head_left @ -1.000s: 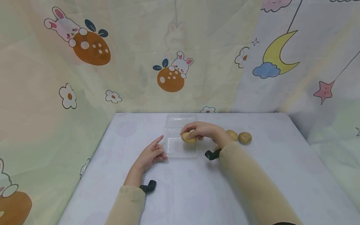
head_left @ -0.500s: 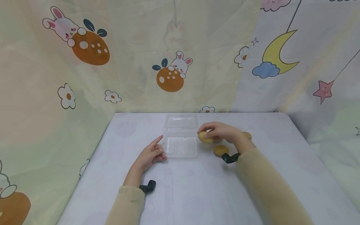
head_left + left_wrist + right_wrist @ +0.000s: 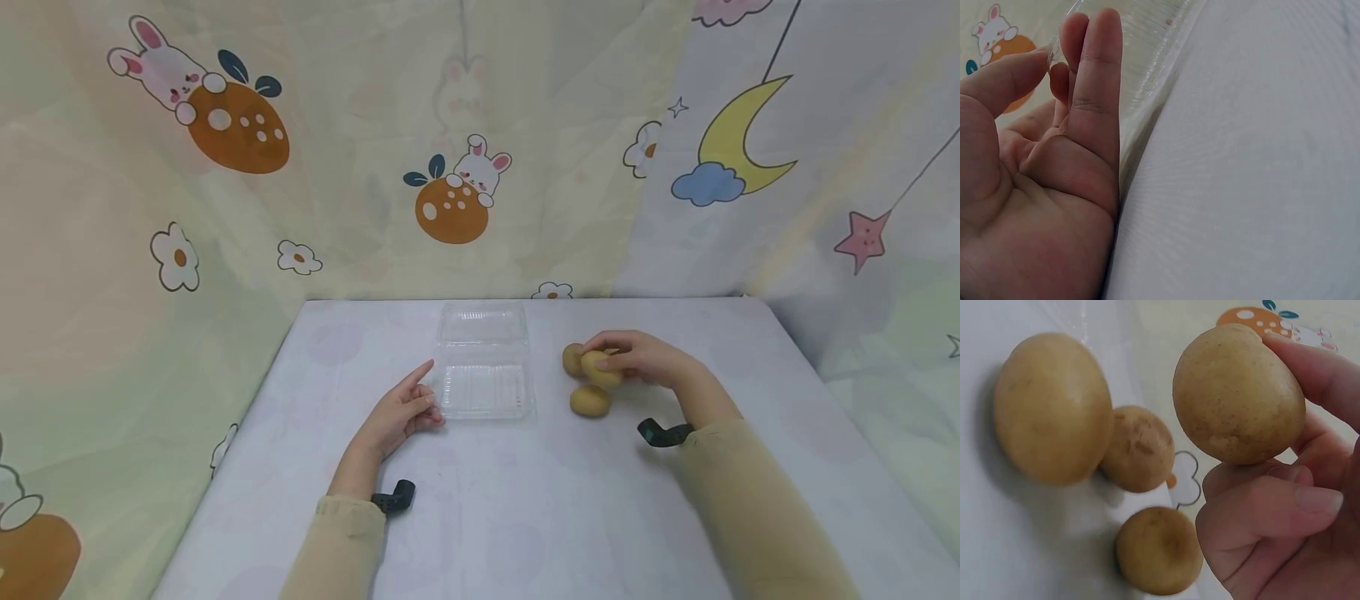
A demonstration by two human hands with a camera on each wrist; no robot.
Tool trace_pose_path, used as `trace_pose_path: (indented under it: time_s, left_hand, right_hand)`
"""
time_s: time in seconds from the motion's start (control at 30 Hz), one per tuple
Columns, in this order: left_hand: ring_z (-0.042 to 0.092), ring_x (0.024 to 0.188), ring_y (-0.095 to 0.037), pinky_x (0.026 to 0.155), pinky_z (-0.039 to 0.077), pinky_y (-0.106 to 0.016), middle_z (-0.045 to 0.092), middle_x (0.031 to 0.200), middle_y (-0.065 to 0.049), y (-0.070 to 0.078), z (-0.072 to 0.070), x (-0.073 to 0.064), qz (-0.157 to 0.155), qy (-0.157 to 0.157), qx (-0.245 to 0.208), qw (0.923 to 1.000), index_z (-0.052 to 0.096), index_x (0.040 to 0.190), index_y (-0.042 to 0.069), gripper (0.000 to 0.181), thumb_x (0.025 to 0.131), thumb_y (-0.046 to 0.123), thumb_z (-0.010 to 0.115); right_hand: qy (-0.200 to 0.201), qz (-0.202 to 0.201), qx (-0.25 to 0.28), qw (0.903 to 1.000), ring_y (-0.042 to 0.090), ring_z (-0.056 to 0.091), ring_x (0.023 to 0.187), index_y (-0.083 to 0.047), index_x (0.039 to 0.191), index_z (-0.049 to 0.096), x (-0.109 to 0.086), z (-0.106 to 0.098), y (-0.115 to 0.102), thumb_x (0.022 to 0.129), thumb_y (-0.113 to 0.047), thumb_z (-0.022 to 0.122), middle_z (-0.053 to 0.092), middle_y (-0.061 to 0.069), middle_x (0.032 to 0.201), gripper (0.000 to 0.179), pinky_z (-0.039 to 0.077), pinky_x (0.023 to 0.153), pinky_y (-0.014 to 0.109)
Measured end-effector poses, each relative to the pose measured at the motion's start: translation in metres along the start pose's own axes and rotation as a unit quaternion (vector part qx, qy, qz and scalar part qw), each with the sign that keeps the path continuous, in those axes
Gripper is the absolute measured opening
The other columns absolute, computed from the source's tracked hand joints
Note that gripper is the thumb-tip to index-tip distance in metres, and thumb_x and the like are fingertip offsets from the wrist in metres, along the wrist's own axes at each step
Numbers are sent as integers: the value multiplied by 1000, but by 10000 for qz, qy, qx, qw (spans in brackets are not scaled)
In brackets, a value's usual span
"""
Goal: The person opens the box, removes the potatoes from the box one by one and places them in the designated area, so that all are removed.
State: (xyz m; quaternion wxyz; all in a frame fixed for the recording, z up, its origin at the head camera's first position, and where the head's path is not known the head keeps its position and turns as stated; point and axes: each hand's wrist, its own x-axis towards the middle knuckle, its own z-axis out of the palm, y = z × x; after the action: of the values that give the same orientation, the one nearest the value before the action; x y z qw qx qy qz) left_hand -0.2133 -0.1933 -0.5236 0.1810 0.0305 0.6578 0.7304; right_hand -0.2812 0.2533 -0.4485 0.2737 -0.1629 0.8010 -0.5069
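My right hand (image 3: 637, 357) grips a potato (image 3: 1238, 394) between thumb and fingers, lifted above the other potatoes. Three more lie on the table in the right wrist view: a large pale potato (image 3: 1054, 409), a marked potato (image 3: 1140, 448) behind it, and a round potato (image 3: 1160, 550). The head view shows only two of these; the hand and held potato cover the third. A clear plastic container (image 3: 486, 392) lies unfolded, its lid (image 3: 483, 321) laid back. At its left edge my left hand (image 3: 401, 417) pinches the thin rim, index finger pointing forward.
The table (image 3: 480, 517) has a pale cloth cover and ends at a printed curtain (image 3: 360, 167) behind. Another curtain hangs along each side. Both wrists carry small black cameras, the left camera (image 3: 397, 497) lying close over the table.
My right hand has moved right with the potato, from above the container to over the other potatoes. The left hand has stayed at the container's edge.
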Motion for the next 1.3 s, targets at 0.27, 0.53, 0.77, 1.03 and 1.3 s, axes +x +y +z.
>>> trace_pose_path:
  time_s: [0.27, 0.53, 0.77, 1.03, 1.3]
  left_hand:
    - [70, 79, -16, 78, 63, -34, 58, 92, -3, 1, 1, -2, 14, 11, 4, 10000, 31, 154, 32, 67, 98, 6, 56]
    - [70, 79, -17, 78, 63, -34, 58, 93, -4, 1, 0, -2, 5, -21, 24, 10000, 31, 154, 33, 66, 99, 8, 56]
    - [70, 80, -16, 77, 62, -33, 56, 94, -3, 0, -1, -1, 14, -50, 34, 10000, 28, 156, 30, 67, 99, 8, 56]
    - [70, 79, -16, 77, 62, -32, 57, 93, -2, 0, 0, -1, 10, -53, 0, 10000, 30, 155, 33, 66, 99, 8, 56]
    - [69, 79, -14, 78, 62, -33, 57, 92, -2, 0, 0, 0, 43, -79, 18, 10000, 30, 155, 33, 66, 99, 8, 56]
  right_hand:
    - [287, -72, 54, 9995, 12, 41, 61, -9, 131, 59, -23, -6, 26, 92, -24, 68, 55, 3, 125, 43, 34, 46, 26]
    - [691, -11, 90, 9976, 12, 43, 59, -11, 128, 61, -36, -5, 48, 92, -24, 68, 56, 0, 119, 39, 37, 46, 26]
    - [772, -149, 38, 9969, 11, 42, 59, -9, 127, 62, -39, -1, 59, 92, -22, 68, 42, 9, 118, 38, 38, 46, 22]
    - [597, 5, -109, 9982, 9, 39, 54, -12, 127, 63, -40, 3, 66, 91, -26, 69, 48, 9, 114, 39, 36, 44, 21]
    - [665, 155, -358, 9970, 11, 39, 52, -16, 126, 64, -39, 7, 65, 90, -29, 71, 50, 11, 115, 39, 37, 43, 23]
